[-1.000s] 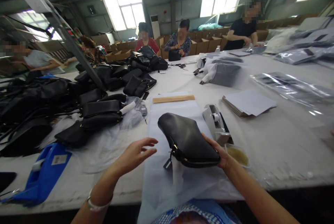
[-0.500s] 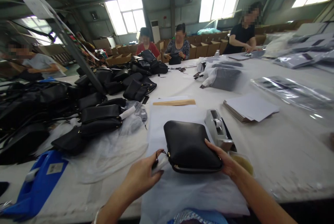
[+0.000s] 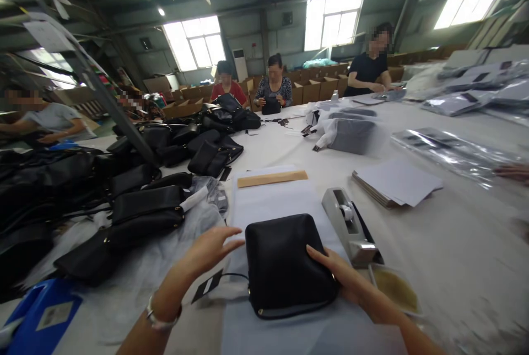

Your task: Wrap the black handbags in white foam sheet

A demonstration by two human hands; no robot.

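A black bag (image 3: pixel 285 267) stands tilted over white sheets (image 3: pixel 273 195) in front of me. My right hand (image 3: pixel 339 272) grips its right side, thumb on the front face. Beside the bag's upper left corner, my left hand (image 3: pixel 215 247) is raised with fingers apart and holds nothing. A black tag (image 3: pixel 208 285) hangs out on a cord from the bag's left side, below my left hand. Just right of the sheets is a grey tape dispenser (image 3: pixel 351 225).
Black bags (image 3: pixel 149 206) are heaped on the left, near a blue dispenser (image 3: pixel 45 316). Stacked cards (image 3: pixel 397 181), a small tray (image 3: pixel 394 289) and plastic sleeves (image 3: pixel 446 148) lie right. Wrapped bags (image 3: pixel 351 132) stand farther back. Several people sit or stand around the table.
My left hand has let go of the cord and opened. The bag has turned more upright and shifted left and nearer, and its tag now lies out to the left.
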